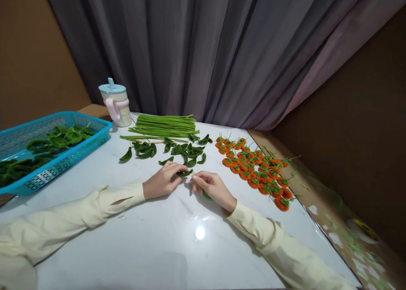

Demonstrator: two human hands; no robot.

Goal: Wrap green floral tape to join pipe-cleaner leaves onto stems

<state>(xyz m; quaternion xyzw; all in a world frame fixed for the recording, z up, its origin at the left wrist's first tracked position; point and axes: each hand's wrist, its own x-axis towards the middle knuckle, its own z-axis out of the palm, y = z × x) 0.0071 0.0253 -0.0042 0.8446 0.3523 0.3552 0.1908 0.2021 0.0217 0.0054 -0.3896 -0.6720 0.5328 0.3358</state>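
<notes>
One green leaf piece [185,174] — pinched in the fingers of our left hand [164,180], long axis roughly crosswise — points toward our right hand [216,189], just beside, where we pinch a small pale bit [193,175].

It looks like a craft workspace, with green stems [165,125], leaves [192,151] and orange flowers [254,182] on a table [149,243].

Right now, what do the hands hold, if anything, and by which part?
The left hand holds a dark green piece by its left part, right tip exposed; the right hand seems to pinch something pale, too small to tell where.
</notes>
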